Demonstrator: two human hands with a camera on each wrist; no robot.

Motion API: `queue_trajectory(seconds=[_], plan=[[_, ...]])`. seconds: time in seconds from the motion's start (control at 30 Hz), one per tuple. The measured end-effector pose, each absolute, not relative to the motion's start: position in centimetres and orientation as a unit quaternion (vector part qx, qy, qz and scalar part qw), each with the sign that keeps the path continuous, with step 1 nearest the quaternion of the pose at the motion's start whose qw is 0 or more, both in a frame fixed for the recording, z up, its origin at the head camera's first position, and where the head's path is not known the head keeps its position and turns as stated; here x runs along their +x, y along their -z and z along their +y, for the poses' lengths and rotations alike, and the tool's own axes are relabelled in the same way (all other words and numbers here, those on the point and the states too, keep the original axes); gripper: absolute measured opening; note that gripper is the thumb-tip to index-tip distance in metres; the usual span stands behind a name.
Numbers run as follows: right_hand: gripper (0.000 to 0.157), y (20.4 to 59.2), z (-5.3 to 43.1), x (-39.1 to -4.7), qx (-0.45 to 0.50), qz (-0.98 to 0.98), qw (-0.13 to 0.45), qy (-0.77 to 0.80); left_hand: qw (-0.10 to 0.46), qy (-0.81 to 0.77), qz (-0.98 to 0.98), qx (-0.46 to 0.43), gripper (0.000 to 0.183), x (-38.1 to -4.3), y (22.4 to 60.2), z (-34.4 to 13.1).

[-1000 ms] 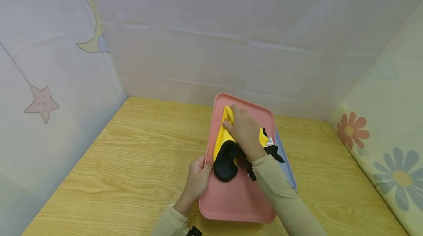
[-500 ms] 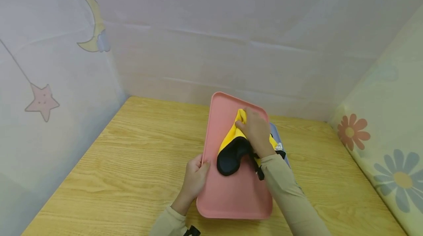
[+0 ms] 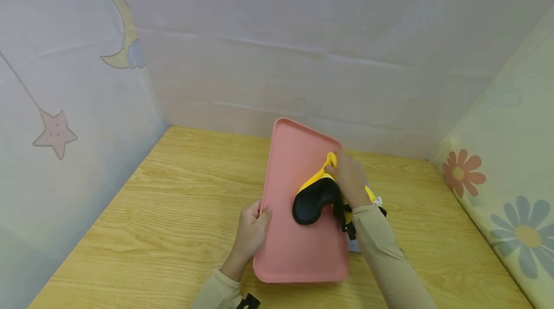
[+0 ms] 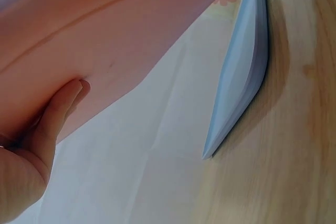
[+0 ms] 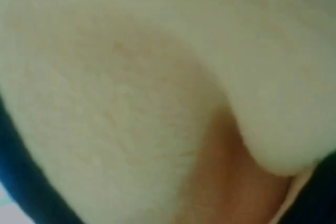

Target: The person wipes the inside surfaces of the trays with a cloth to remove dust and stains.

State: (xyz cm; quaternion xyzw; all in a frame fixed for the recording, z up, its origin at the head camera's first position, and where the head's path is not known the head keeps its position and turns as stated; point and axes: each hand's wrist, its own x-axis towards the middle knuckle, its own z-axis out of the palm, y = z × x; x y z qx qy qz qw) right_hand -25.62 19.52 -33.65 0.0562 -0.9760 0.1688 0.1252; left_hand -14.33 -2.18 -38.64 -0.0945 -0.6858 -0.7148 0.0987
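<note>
Carries the yellow-and-black cloth item (image 3: 318, 200) farther right and lower across the pink tray (image 3: 298, 256) than half a second ago, and shifts the tray slightly left. Pinches the item's yellow edge between the thumb and fingers of the right hand (image 3: 349, 179). Shows its rounded black panel below and left of those fingers, against the tray's inner face, with black straps (image 3: 348, 225) directly below them and a small white tag (image 3: 378, 201) to their lower right, past the tray's right rim. Grips the tray's left rim in the left hand (image 3: 251, 229), with the thumb over the inner face and with bent fingers against the underside. Well apart from the left fingers, partly behind the pink tray: a pale blue tray (image 4: 239, 77) on the wooden table (image 3: 173, 203). Seems to give only blurred sleeve (image 5: 115, 87) and skin in the right wrist view. Far left of both hands, a printed star (image 3: 55, 135); far right, a red flower (image 3: 463, 173).
</note>
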Motion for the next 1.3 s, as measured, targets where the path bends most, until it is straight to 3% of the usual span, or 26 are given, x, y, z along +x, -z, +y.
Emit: queue_trajectory(seconds=[0.23,0.67,1.3], plan=[[0.040,34.1,20.3,-25.8,0.016,-0.980,0.089,-0.176,0.097,0.717,-0.683,-0.100,0.020,-14.5,38.5,-2.6],[0.027,34.3,19.4,-25.6,0.037,-0.964,0.156,-0.211,0.090,0.719,-0.682,-0.103,0.020,-14.7,38.5,-2.8],[0.031,32.5,15.7,-25.1,0.048,-0.959,0.144,-0.241,0.095,0.704,-0.696,-0.106,0.016,-14.2,37.3,-2.4]])
